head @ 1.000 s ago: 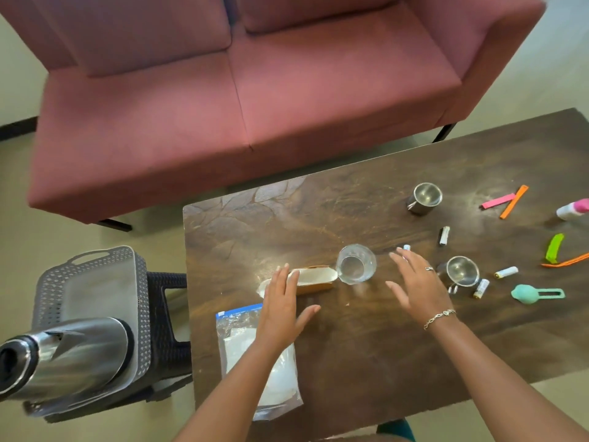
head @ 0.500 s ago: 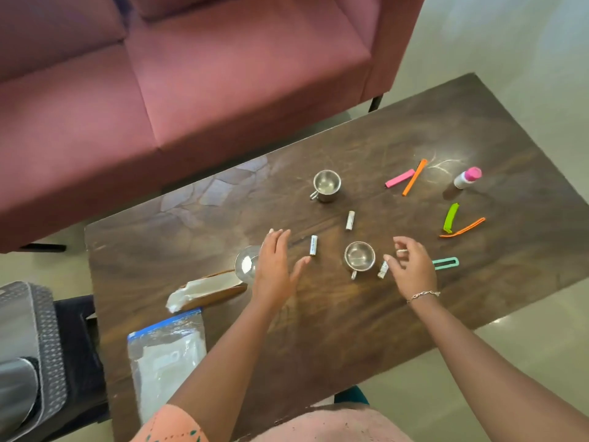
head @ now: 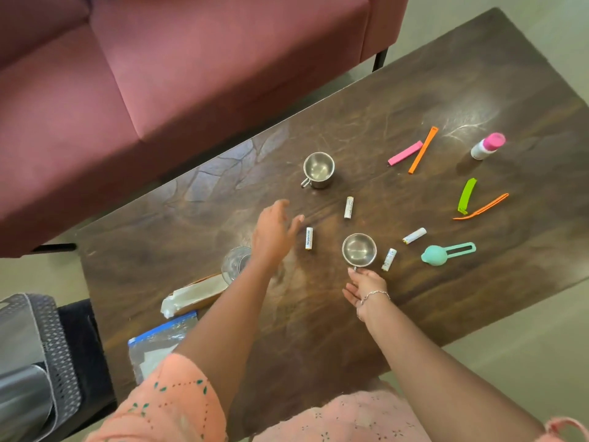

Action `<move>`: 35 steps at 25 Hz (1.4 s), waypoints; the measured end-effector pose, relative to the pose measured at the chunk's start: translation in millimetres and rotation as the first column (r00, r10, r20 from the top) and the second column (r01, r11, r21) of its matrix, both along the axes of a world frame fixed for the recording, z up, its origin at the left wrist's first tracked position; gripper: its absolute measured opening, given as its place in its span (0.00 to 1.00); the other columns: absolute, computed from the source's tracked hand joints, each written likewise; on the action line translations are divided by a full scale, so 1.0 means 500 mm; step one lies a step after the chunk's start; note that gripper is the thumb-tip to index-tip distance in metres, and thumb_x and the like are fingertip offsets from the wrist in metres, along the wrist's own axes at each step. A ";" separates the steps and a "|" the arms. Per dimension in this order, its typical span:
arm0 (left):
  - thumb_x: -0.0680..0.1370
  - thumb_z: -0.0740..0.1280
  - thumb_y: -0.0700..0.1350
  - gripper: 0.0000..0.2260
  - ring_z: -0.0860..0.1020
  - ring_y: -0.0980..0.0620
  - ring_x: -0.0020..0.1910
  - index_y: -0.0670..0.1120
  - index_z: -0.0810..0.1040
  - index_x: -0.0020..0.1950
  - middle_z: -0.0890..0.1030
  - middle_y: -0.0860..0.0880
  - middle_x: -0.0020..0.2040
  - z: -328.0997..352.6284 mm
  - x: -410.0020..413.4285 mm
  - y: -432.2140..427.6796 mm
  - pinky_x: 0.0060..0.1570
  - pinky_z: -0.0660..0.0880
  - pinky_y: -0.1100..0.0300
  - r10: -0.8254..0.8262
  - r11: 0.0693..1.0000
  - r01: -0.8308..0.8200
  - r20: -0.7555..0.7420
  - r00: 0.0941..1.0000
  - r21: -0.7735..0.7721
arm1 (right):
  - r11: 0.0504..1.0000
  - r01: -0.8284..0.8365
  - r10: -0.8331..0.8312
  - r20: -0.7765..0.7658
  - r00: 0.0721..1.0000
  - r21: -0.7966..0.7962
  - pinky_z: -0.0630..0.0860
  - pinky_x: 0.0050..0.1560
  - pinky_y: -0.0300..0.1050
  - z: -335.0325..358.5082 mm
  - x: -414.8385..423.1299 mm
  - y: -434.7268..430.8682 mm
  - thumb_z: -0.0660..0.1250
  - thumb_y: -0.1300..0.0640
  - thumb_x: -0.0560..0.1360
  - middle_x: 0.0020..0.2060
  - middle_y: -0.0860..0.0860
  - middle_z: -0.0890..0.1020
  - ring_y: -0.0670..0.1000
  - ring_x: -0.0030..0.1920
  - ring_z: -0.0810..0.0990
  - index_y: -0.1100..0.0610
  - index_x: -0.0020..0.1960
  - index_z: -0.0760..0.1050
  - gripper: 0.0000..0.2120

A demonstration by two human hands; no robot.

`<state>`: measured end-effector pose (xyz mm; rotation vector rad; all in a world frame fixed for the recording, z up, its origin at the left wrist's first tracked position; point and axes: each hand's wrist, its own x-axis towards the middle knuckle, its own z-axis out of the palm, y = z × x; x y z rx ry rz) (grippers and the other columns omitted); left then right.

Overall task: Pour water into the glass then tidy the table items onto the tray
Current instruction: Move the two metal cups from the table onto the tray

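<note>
The clear glass [head: 235, 262] stands on the dark wooden table [head: 318, 314], partly hidden behind my left forearm. My left hand [head: 274, 231] hovers open, fingers spread, between the glass and a battery [head: 308, 238]. My right hand [head: 365, 285] has curled fingers at the handle of the near steel cup [head: 359, 250]. A second steel cup [head: 318, 169] stands farther back. The grey perforated tray [head: 51, 333] sits off the table at the far left, with a steel jug [head: 19, 393] on it.
More batteries [head: 349, 207] [head: 414, 235] [head: 389, 259], pink [head: 404, 153], orange [head: 422, 149] and green [head: 466, 196] clips, a teal scoop [head: 446, 252] and a pink-capped bottle [head: 487, 145] lie scattered on the right. A zip bag [head: 156, 346] and paper-wrapped wooden piece [head: 194, 295] lie near left. A red sofa [head: 191, 74] stands behind.
My view swung right. My left hand moved from the glass toward the battery. My right hand drew back from beside the cup to its handle on the near side.
</note>
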<state>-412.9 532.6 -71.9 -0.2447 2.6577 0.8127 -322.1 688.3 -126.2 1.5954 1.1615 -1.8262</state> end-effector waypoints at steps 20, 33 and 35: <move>0.80 0.60 0.44 0.13 0.77 0.50 0.38 0.46 0.77 0.36 0.79 0.48 0.34 -0.090 -0.194 0.059 0.33 0.67 0.62 0.186 0.904 -0.321 0.418 0.889 0.281 | 0.959 -0.233 0.277 -0.349 0.895 0.163 0.79 0.40 0.32 0.019 -0.022 0.111 0.65 0.70 0.73 0.37 0.58 0.80 0.51 0.41 0.81 0.63 0.36 0.75 0.09; 0.80 0.59 0.41 0.14 0.77 0.57 0.25 0.45 0.74 0.35 0.78 0.50 0.26 0.180 0.124 -0.124 0.30 0.69 0.64 0.404 0.581 -0.599 0.443 0.800 0.551 | 0.971 -0.193 0.237 -0.477 0.846 0.140 0.80 0.38 0.32 0.187 0.022 -0.074 0.64 0.69 0.74 0.38 0.56 0.79 0.50 0.42 0.80 0.64 0.40 0.74 0.05; 0.80 0.59 0.41 0.14 0.76 0.55 0.26 0.45 0.74 0.35 0.77 0.48 0.27 0.216 0.175 -0.186 0.30 0.68 0.64 0.444 0.562 -0.615 0.427 0.788 0.552 | 0.970 -0.204 0.242 -0.499 0.832 0.131 0.79 0.38 0.33 0.219 0.043 -0.141 0.64 0.70 0.74 0.37 0.56 0.79 0.50 0.41 0.80 0.64 0.40 0.74 0.05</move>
